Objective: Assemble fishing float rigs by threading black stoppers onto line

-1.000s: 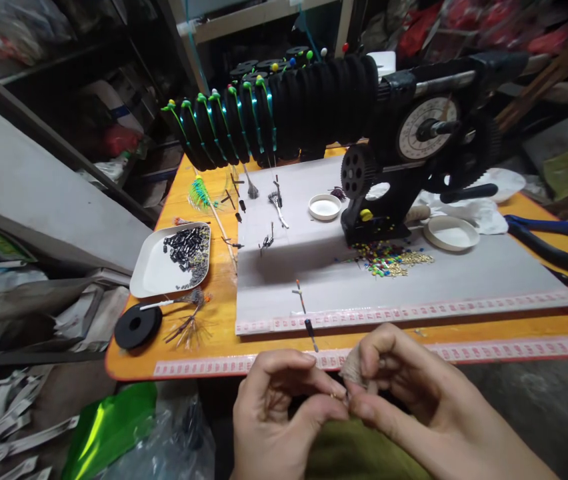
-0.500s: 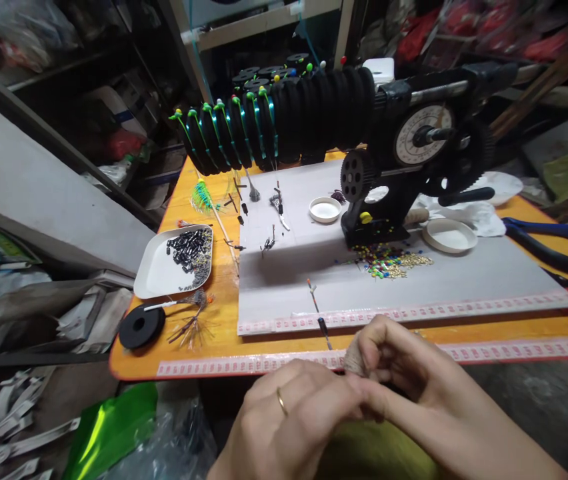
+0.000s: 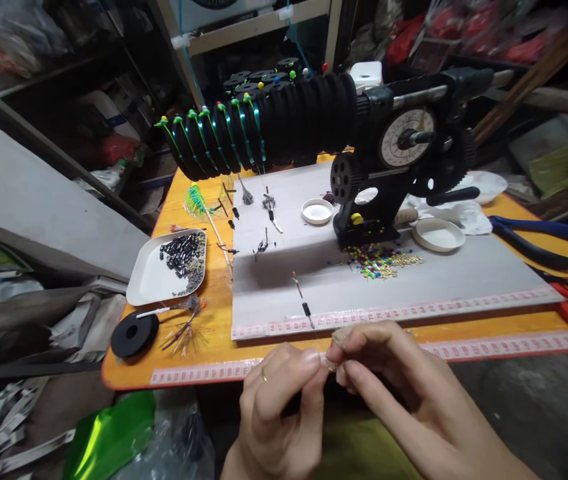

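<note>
My left hand [image 3: 277, 407] and my right hand [image 3: 394, 387] meet just in front of the orange table's near edge [image 3: 189, 380]. Both pinch a small piece between their fingertips; it is too small to name. A taped right fingertip [image 3: 343, 337] presses against it. A thin line runs from my hands up past a black stopper [image 3: 307, 310] and an orange-tipped piece [image 3: 295, 279] on the grey mat [image 3: 464, 273]. A ring shows on my left hand.
A black winding machine [image 3: 364, 140] with green line on its drum stands at the back. A white tray of black tubes [image 3: 167, 270], a black spool [image 3: 134, 333], white lids [image 3: 317, 211], coloured beads [image 3: 381, 259] and pliers [image 3: 539, 243] lie around. Measuring tape [image 3: 464, 308] edges the mat.
My left hand turned from knuckles-up to a fingertip pinch. Both hands rose slightly toward the table edge, and the view shifted a little to the right.
</note>
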`<state>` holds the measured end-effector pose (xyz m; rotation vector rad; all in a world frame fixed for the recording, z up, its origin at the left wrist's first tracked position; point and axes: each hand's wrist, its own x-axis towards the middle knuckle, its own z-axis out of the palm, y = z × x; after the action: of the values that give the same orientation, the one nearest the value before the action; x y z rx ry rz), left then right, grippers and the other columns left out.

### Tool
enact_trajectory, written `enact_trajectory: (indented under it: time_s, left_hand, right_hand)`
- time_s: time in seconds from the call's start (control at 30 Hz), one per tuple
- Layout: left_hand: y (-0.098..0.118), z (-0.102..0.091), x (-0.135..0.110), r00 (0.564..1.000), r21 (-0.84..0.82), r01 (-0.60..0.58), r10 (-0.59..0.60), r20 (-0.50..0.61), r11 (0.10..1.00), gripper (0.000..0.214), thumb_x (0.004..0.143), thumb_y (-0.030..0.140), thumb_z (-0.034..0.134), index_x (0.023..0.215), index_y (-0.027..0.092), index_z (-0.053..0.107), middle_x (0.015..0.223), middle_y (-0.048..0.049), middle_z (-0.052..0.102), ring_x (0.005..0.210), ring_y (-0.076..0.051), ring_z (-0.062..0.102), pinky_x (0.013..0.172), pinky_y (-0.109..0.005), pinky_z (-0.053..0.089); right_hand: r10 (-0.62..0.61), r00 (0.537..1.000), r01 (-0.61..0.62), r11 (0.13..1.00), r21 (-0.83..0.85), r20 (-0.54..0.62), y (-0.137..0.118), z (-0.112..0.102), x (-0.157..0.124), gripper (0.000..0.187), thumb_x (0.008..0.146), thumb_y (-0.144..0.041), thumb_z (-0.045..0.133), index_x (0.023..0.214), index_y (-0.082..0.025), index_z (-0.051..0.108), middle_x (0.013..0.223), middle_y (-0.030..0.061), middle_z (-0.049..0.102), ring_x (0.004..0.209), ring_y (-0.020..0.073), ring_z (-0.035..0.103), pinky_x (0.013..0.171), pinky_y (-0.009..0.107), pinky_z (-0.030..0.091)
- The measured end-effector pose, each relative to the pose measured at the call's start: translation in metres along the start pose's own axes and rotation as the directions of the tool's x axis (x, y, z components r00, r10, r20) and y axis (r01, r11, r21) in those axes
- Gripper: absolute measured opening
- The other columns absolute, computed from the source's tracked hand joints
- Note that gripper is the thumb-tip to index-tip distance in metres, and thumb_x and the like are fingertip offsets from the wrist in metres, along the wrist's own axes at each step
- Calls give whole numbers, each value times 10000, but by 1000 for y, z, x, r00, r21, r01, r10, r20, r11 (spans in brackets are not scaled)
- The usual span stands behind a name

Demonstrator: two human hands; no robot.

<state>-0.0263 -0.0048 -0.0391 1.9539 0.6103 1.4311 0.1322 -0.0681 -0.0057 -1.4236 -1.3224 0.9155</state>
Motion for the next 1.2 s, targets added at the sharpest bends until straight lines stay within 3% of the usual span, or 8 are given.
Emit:
enact_trajectory:
  time_s: [0.13, 0.27, 0.53, 0.7, 0.8, 0.9, 1.07, 1.2]
  left_hand:
    - [5, 5, 0, 989, 26, 40, -35, -147, 999, 699, 806, -53, 642, 1350, 372, 530, 761, 33, 671, 609, -147, 640, 652, -313, 603]
    - [8, 8, 3, 993, -25, 5, -8, -115, 1000, 769, 804, -85, 597, 1401, 385, 479, 774, 33, 649, 577, -128, 588, 587, -286, 577]
    - [3, 11, 10, 989, -96, -121, 112, -93, 988, 741, 792, -94, 588, 1411, 299, 488, 800, 15, 658, 558, -126, 577, 520, -275, 546]
    - [4, 8, 22, 983, -108, -149, 135, -125, 983, 732, 783, -171, 558, 1405, 208, 482, 844, 16, 657, 684, -115, 619, 672, -266, 589]
    - [6, 10, 22, 996, -167, -87, 80, -49, 982, 745, 824, -124, 545, 1454, 244, 397, 1139, -83, 655, 835, -139, 649, 705, -277, 596]
    - [5, 13, 26, 983, -142, -133, 149, 108, 981, 797, 818, -104, 561, 1494, 249, 328, 1402, -191, 537, 1107, -238, 641, 744, -329, 612]
    - [4, 9, 45, 941, -28, -268, 268, 208, 963, 727, 863, -35, 635, 1498, 157, 337, 995, -109, 724, 784, -175, 683, 712, -311, 602]
    - [7, -7, 57, 908, 54, -306, 275, 316, 950, 473, 904, 20, 642, 1349, 141, 539, 974, -88, 753, 806, -167, 689, 718, -272, 587]
  right_hand:
    - [-172, 984, 157, 961, -226, -48, 2, 1, -4, 236, 937, -129, 575, 1088, -293, 500, 943, -7, 681, 794, 137, 697, 707, 227, 586]
    - [-327, 940, 270, 885, -379, -94, 0, 3, -8, 316, 885, -79, 629, 1086, -280, 491, 901, -10, 690, 705, 127, 685, 668, 227, 575]
    - [-458, 870, 374, 854, -363, -183, 0, 4, -4, 292, 830, -10, 609, 978, -245, 521, 807, -16, 677, 698, 127, 699, 683, 217, 576]
    - [-440, 874, 386, 887, -255, -207, -7, 0, 4, 279, 824, 16, 556, 945, -231, 509, 799, -8, 628, 728, 111, 679, 688, 189, 563]
    - [-369, 914, 344, 925, -161, -171, -13, -5, 4, 263, 854, -18, 565, 957, -248, 489, 838, -8, 620, 782, 115, 673, 701, 179, 561]
    - [-294, 946, 280, 954, -109, -140, -16, -12, 3, 222, 888, -77, 577, 953, -266, 481, 840, -19, 584, 779, 115, 648, 668, 172, 551]
    - [-292, 953, 278, 950, -142, -84, -19, -25, 7, 210, 909, -77, 559, 970, -263, 485, 871, -10, 574, 822, 133, 632, 718, 212, 549]
    - [-323, 946, 306, 915, -264, -22, -24, -33, 12, 229, 898, -44, 531, 965, -260, 497, 845, -27, 577, 761, 107, 612, 691, 196, 521]
